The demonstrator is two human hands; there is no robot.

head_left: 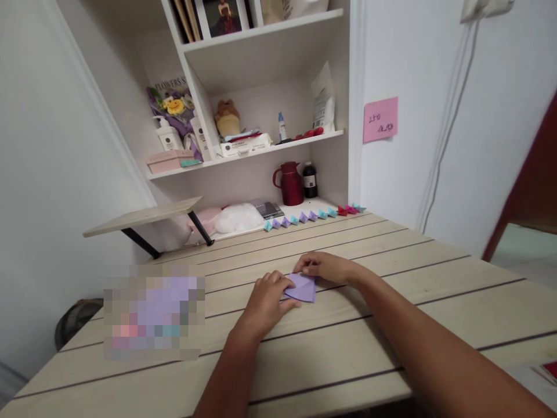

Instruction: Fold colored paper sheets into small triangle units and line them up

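Observation:
A folded piece of purple origami paper (303, 289) lies on the wooden table between both hands. My left hand (270, 295) holds its left side, with curled fingers at that edge and the thumb just below. At the far edge my right hand (319, 266) pinches the paper, its fingertips bent together near the top corner. Parts of the paper's edges are hidden behind the fingers.
Small folded paper pieces, among them a purple one (285, 222) and a red one (343, 211), line the table's back edge. A blurred-out patch (159, 307) covers something at left. Behind stand a raised wooden stand (143, 216), a red jug (290, 184) and a dark bottle (310, 181).

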